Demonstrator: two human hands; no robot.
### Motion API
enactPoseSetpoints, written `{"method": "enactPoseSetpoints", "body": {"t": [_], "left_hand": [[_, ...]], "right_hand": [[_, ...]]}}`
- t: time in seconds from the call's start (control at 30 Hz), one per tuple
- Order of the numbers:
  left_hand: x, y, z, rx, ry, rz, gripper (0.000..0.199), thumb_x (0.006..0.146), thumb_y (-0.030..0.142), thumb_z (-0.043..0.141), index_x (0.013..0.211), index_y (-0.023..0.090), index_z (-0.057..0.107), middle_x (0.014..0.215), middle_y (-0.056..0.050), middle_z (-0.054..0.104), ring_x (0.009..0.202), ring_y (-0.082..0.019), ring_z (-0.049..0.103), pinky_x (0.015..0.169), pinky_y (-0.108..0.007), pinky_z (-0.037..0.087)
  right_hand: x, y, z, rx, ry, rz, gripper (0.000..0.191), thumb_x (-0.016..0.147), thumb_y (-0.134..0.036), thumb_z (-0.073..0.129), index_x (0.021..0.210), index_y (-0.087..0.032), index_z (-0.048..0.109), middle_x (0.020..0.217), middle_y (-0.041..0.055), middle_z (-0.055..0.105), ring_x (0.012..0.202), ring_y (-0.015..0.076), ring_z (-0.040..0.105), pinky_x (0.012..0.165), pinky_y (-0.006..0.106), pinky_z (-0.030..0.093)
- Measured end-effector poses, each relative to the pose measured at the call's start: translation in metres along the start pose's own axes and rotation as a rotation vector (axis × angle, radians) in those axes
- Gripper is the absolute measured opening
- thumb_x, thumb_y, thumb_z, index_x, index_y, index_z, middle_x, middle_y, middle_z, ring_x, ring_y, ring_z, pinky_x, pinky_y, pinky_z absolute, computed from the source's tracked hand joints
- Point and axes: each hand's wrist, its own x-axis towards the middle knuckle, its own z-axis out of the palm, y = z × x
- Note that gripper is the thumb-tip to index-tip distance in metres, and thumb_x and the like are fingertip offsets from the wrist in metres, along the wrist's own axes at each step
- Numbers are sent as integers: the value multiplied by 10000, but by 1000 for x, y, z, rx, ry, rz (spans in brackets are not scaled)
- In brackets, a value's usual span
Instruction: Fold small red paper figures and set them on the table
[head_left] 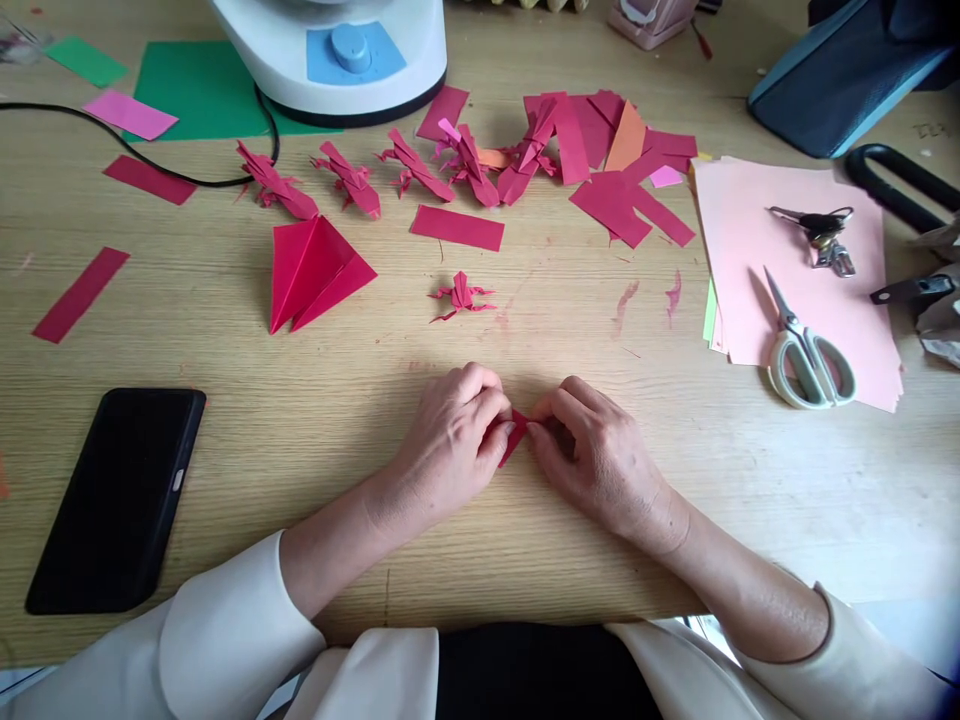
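Between my two hands is a small folded piece of red paper (514,437), low over the wooden table (300,450). My left hand (459,432) pinches its left side, covering much of it. The thumb and fingertips of my right hand (600,455) are closed on its right corner. A small red origami frog (461,296) lies just beyond my hands. Farther left stands a larger folded red paper (319,275) with pointed pleats.
Several red folded figures (349,180) and paper strips (457,228) line the back, before a white appliance (345,60). A black phone (116,500) lies left. Scissors (810,360) and metal clips (825,240) rest on pink sheets (735,250) at right.
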Motion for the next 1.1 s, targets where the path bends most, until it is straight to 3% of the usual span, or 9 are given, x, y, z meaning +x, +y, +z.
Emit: {"method": "enactPoseSetpoints", "body": {"t": [0.6, 1.1], "left_hand": [[4, 5, 5, 61, 27, -56, 116, 820, 107, 608, 771, 179, 531, 932, -51, 565, 845, -194, 561, 762, -364, 447], [4, 7, 3, 69, -50, -106, 124, 820, 83, 512, 864, 197, 530, 1024, -47, 549, 942, -222, 553, 822, -390, 414]], "right_hand": [[2, 2, 6, -53, 16, 30, 115, 868, -139, 569, 778, -201, 533, 785, 40, 566, 690, 172, 529, 638, 309, 411], [1, 5, 11, -116, 30, 23, 92, 863, -133, 557, 794, -189, 539, 794, 19, 558, 704, 154, 527, 661, 271, 388]]}}
